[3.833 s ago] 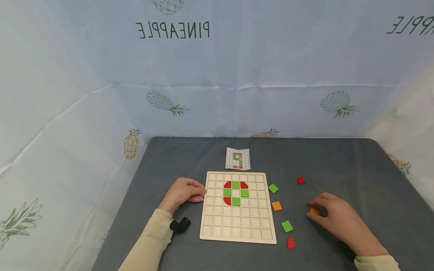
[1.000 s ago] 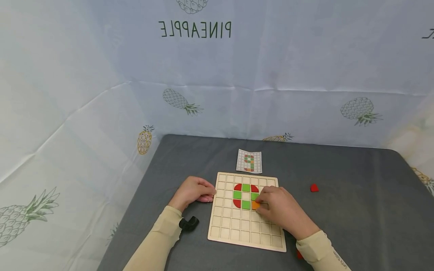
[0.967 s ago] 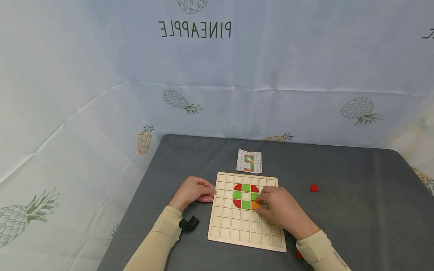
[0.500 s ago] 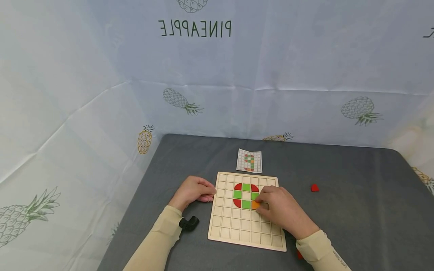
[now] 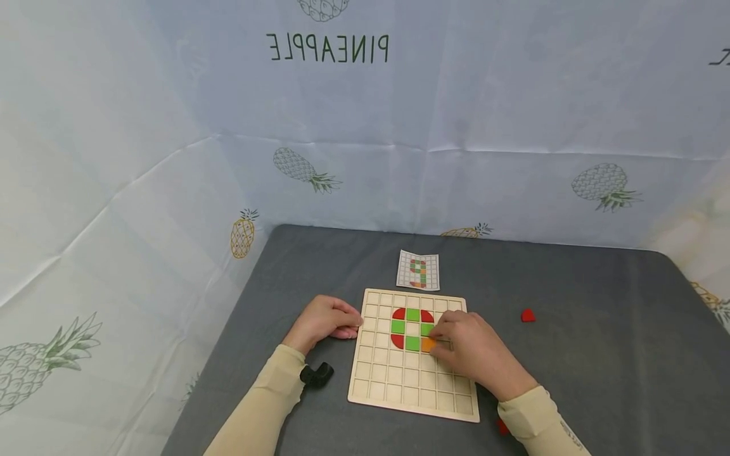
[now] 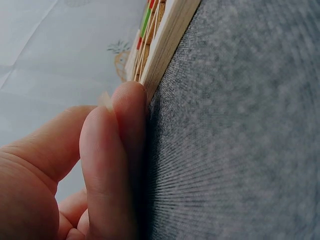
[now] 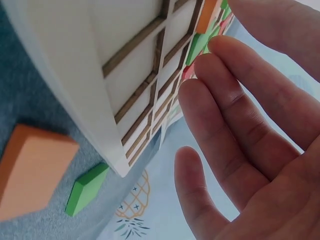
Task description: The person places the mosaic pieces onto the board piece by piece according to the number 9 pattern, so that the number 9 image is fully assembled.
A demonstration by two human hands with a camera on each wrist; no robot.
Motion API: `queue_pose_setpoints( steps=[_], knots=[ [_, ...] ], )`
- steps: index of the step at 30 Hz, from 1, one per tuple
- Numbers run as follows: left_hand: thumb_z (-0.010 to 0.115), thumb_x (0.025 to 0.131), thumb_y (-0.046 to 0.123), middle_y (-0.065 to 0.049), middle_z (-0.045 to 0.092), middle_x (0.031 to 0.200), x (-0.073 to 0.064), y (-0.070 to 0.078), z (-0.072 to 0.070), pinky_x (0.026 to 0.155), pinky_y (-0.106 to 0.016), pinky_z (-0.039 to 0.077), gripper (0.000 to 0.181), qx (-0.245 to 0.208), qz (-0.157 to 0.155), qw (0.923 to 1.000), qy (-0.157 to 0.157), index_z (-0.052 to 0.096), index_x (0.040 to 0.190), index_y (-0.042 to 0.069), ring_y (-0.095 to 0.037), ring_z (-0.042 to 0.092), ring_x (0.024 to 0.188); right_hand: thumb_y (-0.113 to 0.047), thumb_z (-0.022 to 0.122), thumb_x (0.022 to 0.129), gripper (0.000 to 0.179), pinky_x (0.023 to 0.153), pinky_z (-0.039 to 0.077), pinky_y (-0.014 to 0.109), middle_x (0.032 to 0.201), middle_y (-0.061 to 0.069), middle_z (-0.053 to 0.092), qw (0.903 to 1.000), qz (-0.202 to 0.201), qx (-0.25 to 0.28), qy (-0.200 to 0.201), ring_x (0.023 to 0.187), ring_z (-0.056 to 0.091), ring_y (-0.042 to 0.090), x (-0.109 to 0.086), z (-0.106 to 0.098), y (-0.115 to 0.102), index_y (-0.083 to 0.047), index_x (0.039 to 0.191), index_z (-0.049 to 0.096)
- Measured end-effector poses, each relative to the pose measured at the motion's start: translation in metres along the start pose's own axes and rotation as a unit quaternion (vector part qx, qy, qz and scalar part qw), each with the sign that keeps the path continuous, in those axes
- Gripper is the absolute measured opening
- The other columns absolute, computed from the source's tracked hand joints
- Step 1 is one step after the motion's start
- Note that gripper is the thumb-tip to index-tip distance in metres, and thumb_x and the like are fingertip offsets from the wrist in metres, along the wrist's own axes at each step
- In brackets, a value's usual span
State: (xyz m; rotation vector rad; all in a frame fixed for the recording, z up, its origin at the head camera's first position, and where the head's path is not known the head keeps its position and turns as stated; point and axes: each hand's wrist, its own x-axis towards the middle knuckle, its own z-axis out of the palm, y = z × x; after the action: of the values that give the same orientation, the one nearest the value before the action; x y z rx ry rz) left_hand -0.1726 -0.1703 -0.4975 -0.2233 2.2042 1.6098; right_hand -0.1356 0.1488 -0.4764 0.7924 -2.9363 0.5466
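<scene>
In the head view, a wooden grid board (image 5: 393, 380) carries red quarter-round tiles, green square tiles (image 5: 413, 344) and one orange square tile (image 5: 428, 345) in a ring. My right hand (image 5: 476, 348) reaches over the board's right side, pinching that orange tile between thumb and index finger at the ring's lower right cell. The other right fingers (image 7: 215, 100) extend over the grid in the right wrist view. My left hand (image 5: 327, 321) rests on the table, its fingertips touching the board's left edge (image 6: 167, 45) without gripping it.
A printed pattern card (image 5: 418, 271) lies behind the board. One red tile (image 5: 528, 315) lies to the right; another red tile (image 5: 503, 426) is partly under the right sleeve. An orange tile (image 7: 35, 170) and green tile (image 7: 87, 190) lie beside the board, hidden in the head view.
Since the earliest frame, the right hand has brought the orange tile leftward from the table onto the board, and the head view has shifted. Over the last second, almost nothing moves.
</scene>
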Motion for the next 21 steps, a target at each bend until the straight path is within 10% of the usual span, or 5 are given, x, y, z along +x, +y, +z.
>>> queue_pose_setpoints(
  steps=[21],
  knots=[
    [0.087,0.090,0.012,-0.010,0.082,0.088,0.000,0.002,0.000,0.068,-0.027,0.067,0.016,0.009,-0.016,0.9998,0.001,0.083,0.103,0.003,-0.010,0.078,0.069,-0.013,0.089,0.084,0.012,0.091,0.060,0.044,0.092,-0.009,0.075,1.0000,-0.004,0.007,0.004,0.086,0.070,0.011,-0.003,-0.010,0.004,-0.018,0.094,0.086]
  ],
)
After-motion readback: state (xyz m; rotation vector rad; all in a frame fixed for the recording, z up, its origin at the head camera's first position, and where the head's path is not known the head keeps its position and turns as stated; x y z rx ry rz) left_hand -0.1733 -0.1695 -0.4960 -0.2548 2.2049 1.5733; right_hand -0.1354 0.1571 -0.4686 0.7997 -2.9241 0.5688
